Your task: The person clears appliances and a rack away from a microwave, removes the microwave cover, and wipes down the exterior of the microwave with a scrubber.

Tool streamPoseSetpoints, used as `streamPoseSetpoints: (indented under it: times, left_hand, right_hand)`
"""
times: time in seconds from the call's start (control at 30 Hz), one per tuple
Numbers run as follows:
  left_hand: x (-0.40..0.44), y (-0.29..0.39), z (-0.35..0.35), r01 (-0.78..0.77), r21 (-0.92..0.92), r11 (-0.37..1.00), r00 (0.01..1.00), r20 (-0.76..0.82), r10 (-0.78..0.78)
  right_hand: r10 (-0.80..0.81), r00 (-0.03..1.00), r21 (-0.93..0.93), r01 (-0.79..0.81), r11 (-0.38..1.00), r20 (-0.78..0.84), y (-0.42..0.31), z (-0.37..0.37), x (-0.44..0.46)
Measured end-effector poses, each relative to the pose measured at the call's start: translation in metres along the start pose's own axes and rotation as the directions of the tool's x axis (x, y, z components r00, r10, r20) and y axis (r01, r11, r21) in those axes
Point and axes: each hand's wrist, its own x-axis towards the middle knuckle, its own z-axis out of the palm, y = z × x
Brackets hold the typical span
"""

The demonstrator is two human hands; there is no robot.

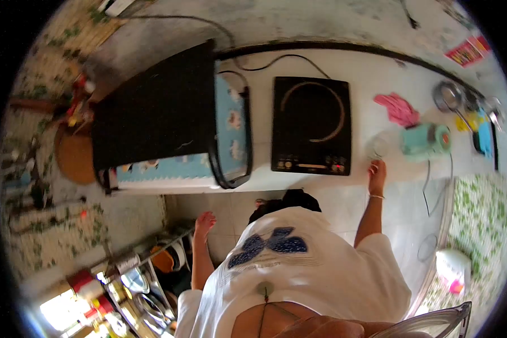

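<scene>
My right hand [377, 176] is at the front edge of the white counter [315, 181], with its fingers closed against the near side of a clear glass [377, 147]. The glass is see-through and its outline is faint. To its right lies a mint-green appliance [419, 141] with a cord. A black induction cooktop [311, 127] sits to the left of the glass, with a small red light lit on its panel. My left hand [205, 222] hangs over the floor in front of the counter, fingers loosely apart and holding nothing.
A large black-topped box-shaped thing with a blue patterned cover [234, 124] fills the counter's left side. A pink cloth [398, 109] and a metal pan [449, 97] lie at the right. A rack of kitchenware [146, 281] stands lower left; a white bag [453, 267] is lower right.
</scene>
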Motion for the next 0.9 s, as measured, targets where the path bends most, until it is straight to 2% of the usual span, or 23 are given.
streamPoseSetpoints:
  times: [0.03, 0.07, 0.1, 0.13, 0.17, 0.2, 0.23, 0.27, 0.3, 0.33, 0.4, 0.43, 0.47, 0.5, 0.53, 0.6, 0.63, 0.67, 0.73, 0.8, 0.83, 0.87, 0.9]
  left_hand:
    - [-0.005, 0.004, 0.003, 0.026, -0.010, 1.000, 0.999, 0.023, -0.026]
    - [-0.007, 0.014, 0.016, 0.048, -0.024, 0.999, 0.998, 0.045, -0.047]
    - [-0.025, 0.032, 0.030, -0.017, -0.020, 1.000, 0.998, 0.053, 0.018]
    - [-0.044, 0.051, 0.043, -0.079, -0.013, 0.997, 0.995, 0.061, 0.080]
    - [-0.029, 0.036, 0.038, -0.065, -0.070, 0.995, 0.995, 0.076, 0.070]
    - [-0.014, 0.018, 0.032, -0.052, -0.127, 0.991, 0.993, 0.094, 0.064]
    - [-0.013, 0.017, 0.031, -0.064, -0.155, 0.986, 0.996, 0.052, 0.072]
    - [-0.012, 0.017, 0.033, -0.080, -0.142, 0.987, 0.993, 0.077, 0.092]
    - [-0.011, 0.016, 0.038, -0.095, -0.129, 0.987, 0.988, 0.106, 0.108]
    - [-0.019, 0.022, 0.046, -0.099, -0.154, 0.983, 0.991, 0.075, 0.112]
    - [-0.045, 0.052, 0.060, -0.160, -0.112, 0.981, 0.987, 0.002, 0.161]
    - [-0.043, 0.054, 0.052, -0.157, -0.127, 0.979, 0.988, -0.014, 0.156]
    - [-0.037, 0.057, 0.042, -0.141, -0.321, 0.937, 0.988, 0.015, 0.153]
    - [-0.031, 0.062, 0.032, -0.115, -0.501, 0.858, 0.986, 0.046, 0.159]
    - [-0.026, 0.072, 0.019, -0.293, -0.175, 0.940, 0.953, -0.137, 0.272]
    - [-0.037, 0.116, 0.001, -0.472, -0.010, 0.882, 0.788, -0.454, 0.416]
    - [-0.048, 0.150, -0.008, -0.615, -0.013, 0.788, 0.662, -0.550, 0.508]
    - [-0.035, 0.161, -0.042, -0.646, 0.221, 0.731, 0.476, -0.633, 0.611]
    - [-0.053, 0.219, -0.074, -0.650, 0.372, 0.662, 0.235, -0.730, 0.641]
    - [-0.050, 0.260, -0.122, -0.484, 0.608, 0.630, -0.033, -0.732, 0.681]
    - [-0.048, 0.276, -0.140, -0.500, 0.606, 0.618, -0.028, -0.725, 0.688]
    - [-0.044, 0.293, -0.156, -0.504, 0.623, 0.598, -0.030, -0.704, 0.709]
    - [-0.038, 0.307, -0.172, -0.511, 0.639, 0.575, -0.028, -0.681, 0.732]
  right_hand:
    - [0.060, 0.997, -0.029, -0.061, 0.998, -0.041, -0.001, -0.001, 0.007]
    - [-0.011, 1.000, -0.086, 0.009, 0.996, -0.018, 0.008, -0.010, 0.014]
    - [-0.024, 1.000, -0.108, 0.025, 0.994, 0.010, 0.017, -0.020, 0.027]
    - [0.017, 0.998, -0.163, -0.027, 0.986, -0.062, 0.011, -0.016, 0.032]
    - [0.012, 0.999, -0.212, -0.020, 0.977, -0.036, 0.004, -0.014, 0.034]
    - [0.016, 0.992, -0.262, -0.049, 0.964, -0.126, 0.011, -0.023, 0.049]
    - [-0.104, 0.974, -0.254, 0.051, 0.966, -0.203, 0.006, -0.015, 0.049]
    - [-0.218, 0.961, -0.331, 0.152, 0.931, -0.172, 0.023, -0.042, 0.077]
    - [-0.434, 0.890, -0.863, 0.103, 0.495, -0.142, 0.023, -0.064, 0.103]
    - [-0.569, 0.811, -0.825, 0.226, 0.518, -0.135, -0.009, -0.025, 0.076]
    - [-0.498, 0.858, -0.646, 0.312, 0.697, -0.122, -0.038, 0.032, 0.047]
    - [-0.494, 0.863, -0.647, 0.320, 0.692, -0.101, -0.047, 0.056, 0.033]
    - [-0.335, 0.942, -0.527, 0.302, 0.794, 0.036, -0.053, 0.082, 0.021]
    - [-0.177, 0.965, -0.409, 0.243, 0.880, 0.192, -0.061, 0.111, 0.003]
    - [-0.105, 0.939, -0.388, 0.235, 0.891, 0.327, -0.081, 0.154, -0.032]
    - [-0.010, 0.819, -0.281, 0.208, 0.937, 0.574, -0.097, 0.222, -0.090]
    - [0.050, 0.793, -0.273, 0.149, 0.951, 0.608, -0.101, 0.247, -0.113]
    - [0.084, 0.759, -0.287, 0.139, 0.948, 0.645, -0.104, 0.269, -0.136]
    - [0.059, 0.681, -0.263, 0.200, 0.944, 0.730, -0.100, 0.303, -0.169]
    - [0.033, 0.601, -0.206, 0.221, 0.953, 0.799, -0.093, 0.329, -0.191]
    - [0.032, 0.555, -0.177, 0.210, 0.962, 0.831, -0.090, 0.339, -0.198]
    - [0.014, 0.572, -0.171, 0.221, 0.960, 0.820, -0.087, 0.350, -0.210]
    - [0.040, 0.638, -0.162, 0.133, 0.978, 0.769, -0.084, 0.361, -0.225]
